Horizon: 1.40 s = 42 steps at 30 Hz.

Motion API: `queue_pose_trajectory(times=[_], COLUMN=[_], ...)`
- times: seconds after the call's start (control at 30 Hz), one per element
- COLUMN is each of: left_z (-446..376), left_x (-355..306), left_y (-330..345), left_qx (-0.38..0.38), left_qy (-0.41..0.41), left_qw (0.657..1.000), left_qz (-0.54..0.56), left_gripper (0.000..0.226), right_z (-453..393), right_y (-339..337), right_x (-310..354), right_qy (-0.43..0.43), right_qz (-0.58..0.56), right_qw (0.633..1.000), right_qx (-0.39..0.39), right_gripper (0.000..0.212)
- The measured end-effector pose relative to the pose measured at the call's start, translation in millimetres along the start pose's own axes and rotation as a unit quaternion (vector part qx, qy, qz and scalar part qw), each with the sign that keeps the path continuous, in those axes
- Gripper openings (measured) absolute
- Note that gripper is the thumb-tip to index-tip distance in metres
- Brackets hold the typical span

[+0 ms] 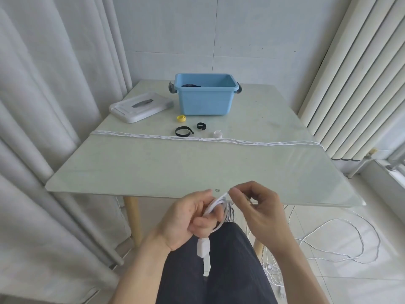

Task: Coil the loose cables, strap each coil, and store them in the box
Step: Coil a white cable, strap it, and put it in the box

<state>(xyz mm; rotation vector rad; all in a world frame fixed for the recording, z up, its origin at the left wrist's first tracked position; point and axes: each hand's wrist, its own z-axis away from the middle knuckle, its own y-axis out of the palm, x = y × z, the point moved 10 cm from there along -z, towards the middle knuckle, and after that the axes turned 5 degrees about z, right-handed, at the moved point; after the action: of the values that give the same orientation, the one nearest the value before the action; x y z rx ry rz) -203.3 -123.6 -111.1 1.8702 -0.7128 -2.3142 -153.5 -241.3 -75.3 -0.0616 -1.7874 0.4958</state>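
Head view: left hand [186,218] grips white cable [215,207] coil, right hand [255,205] pinches a loop; black coil in blue box [205,99]; straps [183,131] unused on bench [153,163].

Box [205,99] at table's [153,167] far middle; lid [140,107] just left of it. Four straps [183,131] before the box. Behind the straps' near side, twisted cord [252,141] crosses table.

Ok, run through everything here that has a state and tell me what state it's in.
Blue box: open, dark coil inside.
White lid: off, beside the box.
White cable: partly coiled, unstrapped.
Left hand: grips the coil.
Right hand: pinches the cable.
Straps: loose on the table.
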Motion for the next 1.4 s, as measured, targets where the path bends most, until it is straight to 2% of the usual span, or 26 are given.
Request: queue_pose_trajectory(times=[0.07, 0.13, 0.2, 0.27, 0.37, 0.43, 0.53, 0.63, 0.73, 0.87, 0.93, 1.0, 1.1, 1.17, 1.23, 1.33, 1.4], left_z=[-2, -4, -6, -6, -5, -4, -3, -6, -8, -3, 0, 6, 15, 22, 23, 15, 15], left_x=[-4, -4, -3, -2, 0, 1, -2, -4, -4, -10, -13, -17, -14, 1, 9, 3, -1], left_y=[-3, -4, -7, -12, -9, -4, -3, -11, -18, -25, -31, -41, -49, -36, -23, -36, -50], left_qx=[-0.028, -0.041, -0.043, -0.055, -0.041, -0.014, -0.003, -0.063, -0.115, -0.131, -0.138, -0.14, -0.087, -0.011, 0.029, -0.061, -0.11], left_qy=[0.019, 0.034, 0.043, 0.049, 0.049, 0.04, 0.026, 0.031, 0.051, 0.086, 0.093, 0.087, 0.029, -0.049, -0.078, -0.05, -0.037], left_qw=[0.999, 0.996, 0.989, 0.99, 0.995, 0.998, 1.0, 0.997, 0.99, 0.978, 0.971, 0.972, 0.991, 0.999, 0.996, 0.996, 0.992], left_qz=[0.024, 0.074, 0.135, 0.121, 0.072, 0.045, 0.009, 0.033, 0.071, 0.138, 0.169, 0.168, 0.095, -0.003, -0.039, 0.041, 0.043], left_gripper=[0.033, 0.035, 0.034, 0.035, 0.038, 0.042, 0.047, 0.037, 0.033, 0.037, 0.042, 0.04, 0.046, 0.046, 0.045, 0.041, 0.041], right_z=[-1, 1, 4, 6, 12, 14, 13, 11, 9, 5, 5, 4, 0, -2, -2, 2, 4], right_y=[11, 29, 41, 40, 49, 54, 53, 48, 40, 29, 15, 8, -8, -23, -32, -31, -27], right_x=[-4, -7, -7, -14, -24, -23, -25, -29, -27, -3, 5, 4, -3, -7, -8, -11, -14], right_qy=[0.005, -0.003, 0.002, 0.055, 0.146, 0.171, 0.195, 0.183, 0.146, 0.041, -0.008, -0.019, -0.005, 0.004, 0.01, 0.02, 0.026], right_qz=[0.001, 0.012, -0.023, -0.124, -0.293, -0.344, -0.365, -0.341, -0.278, -0.15, -0.092, -0.038, -0.015, 0.019, 0.052, 0.053, 0.054], right_qw=[1.0, 0.997, 0.995, 0.989, 0.944, 0.923, 0.91, 0.922, 0.949, 0.988, 0.996, 0.999, 1.0, 0.999, 0.994, 0.991, 0.992], right_qx=[0.024, 0.074, 0.097, 0.058, 0.035, 0.033, 0.004, -0.019, -0.021, 0.01, -0.006, 0.014, 0.022, -0.038, -0.098, -0.122, -0.111], right_gripper=[0.015, 0.03, 0.042, 0.047, 0.043, 0.041, 0.043, 0.035, 0.036, 0.028, 0.014, 0.003, 0.009, 0.011, 0.012, 0.015, 0.017])
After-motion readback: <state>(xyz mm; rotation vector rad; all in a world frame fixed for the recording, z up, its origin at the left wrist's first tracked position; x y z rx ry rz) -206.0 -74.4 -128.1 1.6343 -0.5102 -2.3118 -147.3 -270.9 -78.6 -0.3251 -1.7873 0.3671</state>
